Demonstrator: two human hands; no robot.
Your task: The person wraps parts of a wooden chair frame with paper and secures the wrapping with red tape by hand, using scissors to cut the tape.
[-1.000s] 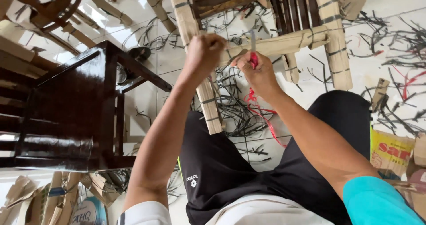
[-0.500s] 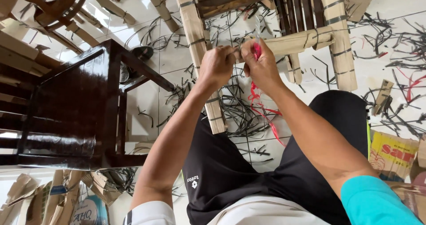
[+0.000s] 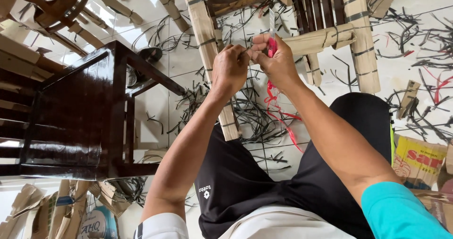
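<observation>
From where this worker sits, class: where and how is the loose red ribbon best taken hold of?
Probably just below the right hand, coming from the left hand side. There the red ribbon hangs straight and free; lower down it curls over the black strips on the floor, where a pinch would be harder.

White tiled floor (image 3: pixel 155 102) littered with black strap offcuts (image 3: pixel 255 116) and cardboard scraps (image 3: pixel 417 159).

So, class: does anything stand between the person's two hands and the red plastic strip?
Nothing visible does. The right hand already pinches the red plastic strip, the left hand touches beside it.
</observation>
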